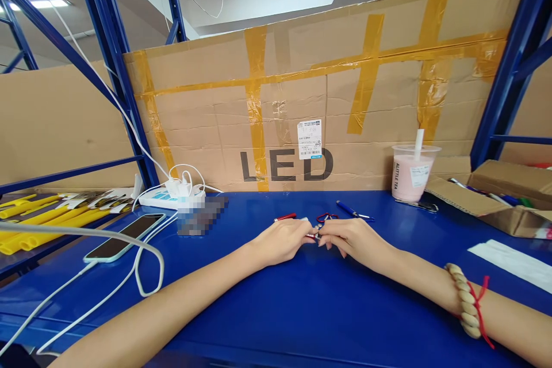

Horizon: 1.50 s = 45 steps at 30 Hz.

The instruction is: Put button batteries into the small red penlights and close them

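Fingertips meet over the middle of the blue table, where my left hand [282, 241] and my right hand [351, 238] both pinch a small item [318, 231]. Silver and a bit of red show between the fingers, but its kind is mostly hidden. Just behind the hands lies a red loop [326, 217] shaped like a carabiner. A red pen-like stick [285, 217] rests behind my left hand. Beyond my right hand is a blue pen-like thing [347, 209] with a thin metal end.
On the left, a phone [125, 237] is plugged into a white cable near a loaded power strip [166, 198]. Yellow tubes [64, 221] lie far left. At right stand a pink drink cup [411, 175] and a cardboard box [513, 192], with white paper [515, 264] nearer.
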### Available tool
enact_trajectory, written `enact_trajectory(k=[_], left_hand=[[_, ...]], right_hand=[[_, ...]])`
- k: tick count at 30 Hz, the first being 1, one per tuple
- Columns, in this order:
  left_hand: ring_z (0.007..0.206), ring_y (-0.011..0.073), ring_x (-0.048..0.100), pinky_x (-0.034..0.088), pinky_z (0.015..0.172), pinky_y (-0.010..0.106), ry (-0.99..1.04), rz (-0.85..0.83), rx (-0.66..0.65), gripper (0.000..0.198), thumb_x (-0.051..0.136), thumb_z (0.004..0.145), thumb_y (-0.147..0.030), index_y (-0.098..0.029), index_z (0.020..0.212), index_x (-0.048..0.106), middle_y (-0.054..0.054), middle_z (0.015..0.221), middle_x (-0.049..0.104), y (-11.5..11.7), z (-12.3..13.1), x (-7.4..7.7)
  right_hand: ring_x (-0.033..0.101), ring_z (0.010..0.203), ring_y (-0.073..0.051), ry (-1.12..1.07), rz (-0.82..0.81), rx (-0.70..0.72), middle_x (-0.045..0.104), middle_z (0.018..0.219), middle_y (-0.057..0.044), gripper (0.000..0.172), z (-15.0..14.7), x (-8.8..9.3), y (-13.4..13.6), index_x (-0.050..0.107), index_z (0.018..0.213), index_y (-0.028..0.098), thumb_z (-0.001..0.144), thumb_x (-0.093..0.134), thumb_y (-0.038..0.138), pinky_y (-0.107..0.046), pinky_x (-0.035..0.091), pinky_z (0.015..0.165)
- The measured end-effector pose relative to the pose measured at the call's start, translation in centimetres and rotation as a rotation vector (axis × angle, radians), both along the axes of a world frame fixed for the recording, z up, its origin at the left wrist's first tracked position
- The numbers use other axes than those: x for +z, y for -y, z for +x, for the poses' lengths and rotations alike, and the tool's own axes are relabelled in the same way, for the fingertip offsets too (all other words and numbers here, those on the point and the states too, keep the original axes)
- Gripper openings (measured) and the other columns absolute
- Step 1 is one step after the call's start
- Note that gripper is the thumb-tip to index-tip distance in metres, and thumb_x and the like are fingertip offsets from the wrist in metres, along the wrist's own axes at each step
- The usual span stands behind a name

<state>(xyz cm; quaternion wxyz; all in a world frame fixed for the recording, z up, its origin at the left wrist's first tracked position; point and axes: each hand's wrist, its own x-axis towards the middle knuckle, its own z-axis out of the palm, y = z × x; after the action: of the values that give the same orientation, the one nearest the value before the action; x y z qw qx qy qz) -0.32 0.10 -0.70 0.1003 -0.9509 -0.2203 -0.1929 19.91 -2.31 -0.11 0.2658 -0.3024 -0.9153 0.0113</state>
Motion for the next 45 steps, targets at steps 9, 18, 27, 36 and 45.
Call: enact_trajectory(k=[9, 18, 27, 36, 45], left_hand=[[0.086, 0.0178, 0.062, 0.048, 0.073, 0.027, 0.062, -0.039, -0.040, 0.012, 0.036, 0.092, -0.024, -0.016, 0.090, 0.044, 0.007, 0.093, 0.064, 0.23, -0.07, 0.04], [0.080, 0.0175, 0.061, 0.047, 0.076, 0.030, 0.031, 0.059, -0.056, 0.020, 0.030, 0.093, -0.026, -0.015, 0.088, 0.046, 0.007, 0.082, 0.061, 0.26, -0.06, -0.11], [0.084, 0.0173, 0.060, 0.045, 0.084, 0.032, -0.003, 0.068, -0.036, 0.018, 0.034, 0.092, -0.026, -0.015, 0.091, 0.048, 0.008, 0.087, 0.062, -0.21, -0.16, -0.16], [0.088, 0.0166, 0.058, 0.041, 0.089, 0.032, -0.033, -0.008, 0.047, 0.017, 0.034, 0.092, -0.025, -0.016, 0.096, 0.048, 0.006, 0.092, 0.062, -0.10, 0.12, 0.25], [0.082, 0.0153, 0.058, 0.043, 0.085, 0.029, -0.086, 0.033, 0.051, 0.021, 0.030, 0.093, -0.023, -0.016, 0.095, 0.051, 0.004, 0.089, 0.059, 0.11, 0.15, 0.68]], right_hand=[[0.056, 0.051, -0.009, 0.002, 0.166, 0.087, 0.065, 0.072, -0.004, 0.039, 0.39, -0.49, -0.75, 0.063, 0.082, 0.018, 0.092, 0.025, 0.022, -0.019, 0.039, 0.047], [0.058, 0.053, -0.010, 0.121, 0.399, 0.088, 0.063, 0.070, -0.003, 0.038, 0.35, 0.23, 0.07, 0.061, 0.080, 0.019, 0.094, 0.025, 0.018, -0.022, 0.038, 0.049], [0.059, 0.052, -0.011, 0.133, 0.409, 0.028, 0.065, 0.070, -0.003, 0.036, 0.26, -0.40, -0.27, 0.062, 0.081, 0.018, 0.094, 0.028, 0.022, -0.023, 0.039, 0.048], [0.062, 0.062, -0.013, 0.124, 0.240, -0.064, 0.066, 0.073, -0.004, 0.043, 0.27, -0.09, -0.35, 0.063, 0.079, 0.019, 0.094, 0.026, 0.033, -0.021, 0.038, 0.051], [0.061, 0.060, -0.012, 0.040, 0.253, -0.046, 0.066, 0.071, 0.000, 0.041, 0.26, -0.37, -0.53, 0.064, 0.079, 0.020, 0.094, 0.028, 0.034, -0.022, 0.036, 0.049]])
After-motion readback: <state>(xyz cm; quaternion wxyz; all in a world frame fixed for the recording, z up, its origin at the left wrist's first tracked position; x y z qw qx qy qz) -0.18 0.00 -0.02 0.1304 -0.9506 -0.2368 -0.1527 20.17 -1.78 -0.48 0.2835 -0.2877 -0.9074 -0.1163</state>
